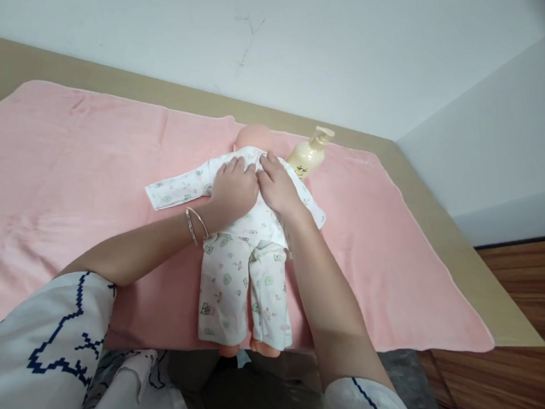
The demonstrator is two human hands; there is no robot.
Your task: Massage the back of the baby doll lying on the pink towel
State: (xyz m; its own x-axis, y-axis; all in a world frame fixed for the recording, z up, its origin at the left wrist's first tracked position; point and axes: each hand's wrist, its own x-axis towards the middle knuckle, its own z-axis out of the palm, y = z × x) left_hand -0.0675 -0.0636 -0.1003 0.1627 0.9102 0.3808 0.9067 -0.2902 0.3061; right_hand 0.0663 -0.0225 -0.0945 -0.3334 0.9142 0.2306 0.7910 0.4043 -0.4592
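Observation:
A baby doll (pixel 251 134) lies on its back on a pink towel (pixel 81 171), dressed in a white printed top (pixel 179 189) and matching trousers (pixel 233 292). Both of my hands rest side by side on the doll's chest, near the collar. My left hand (pixel 233 189), with bangles at the wrist, has its fingers curled onto the fabric. My right hand (pixel 278 188) pinches the top's front edge beside it. The doll's feet stick out at the near towel edge.
A cream pump bottle (pixel 310 152) lies on the towel right of the doll's head. The towel covers a tan table (pixel 454 238) against a white wall. Wooden floor (pixel 542 307) shows at right. My patterned white sleeves fill the near left.

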